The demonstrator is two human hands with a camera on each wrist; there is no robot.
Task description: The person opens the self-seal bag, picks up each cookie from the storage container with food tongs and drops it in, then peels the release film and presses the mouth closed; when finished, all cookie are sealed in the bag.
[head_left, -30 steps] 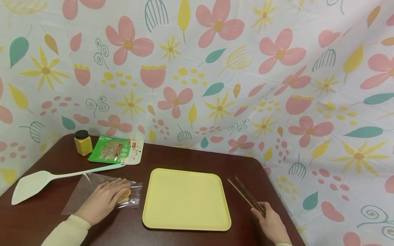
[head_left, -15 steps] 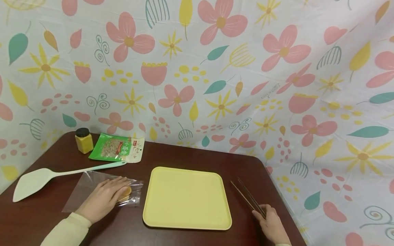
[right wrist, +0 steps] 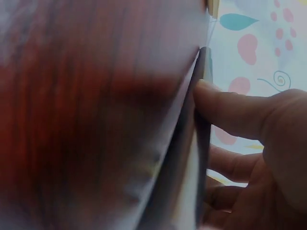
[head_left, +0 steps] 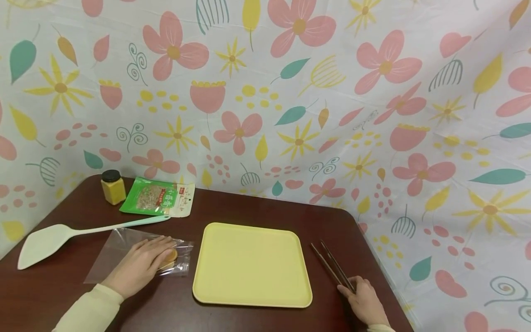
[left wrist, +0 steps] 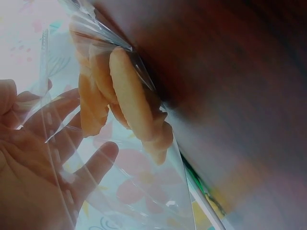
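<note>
My left hand (head_left: 138, 265) rests on a clear plastic bag (head_left: 109, 258) at the table's left, its fingers extended over the contents. Golden-brown biscuits (head_left: 169, 258) show beside the thumb in the head view. From the left wrist, several biscuits (left wrist: 127, 91) stand out through the film, and the relaxed fingers (left wrist: 96, 165) appear spread behind it. At the right edge of the table, my right hand (head_left: 365, 299) holds slim metallic tongs (head_left: 332, 265), their two tips slightly apart and pointing away from me. The right wrist view shows the thumb pressing the tongs (right wrist: 184, 158).
Between the hands lies a yellow tray (head_left: 253, 265). Behind the bag is a pale green spatula (head_left: 47, 240). A yellow jar with a black lid (head_left: 113, 189) and a green spice packet (head_left: 155, 197) stand at the back left. A flowered curtain (head_left: 265, 110) backs the table.
The head view has tilted, so everything sits a little higher in it. The tongs have shifted slightly right, away from the tray. My left hand stays on the bag.
</note>
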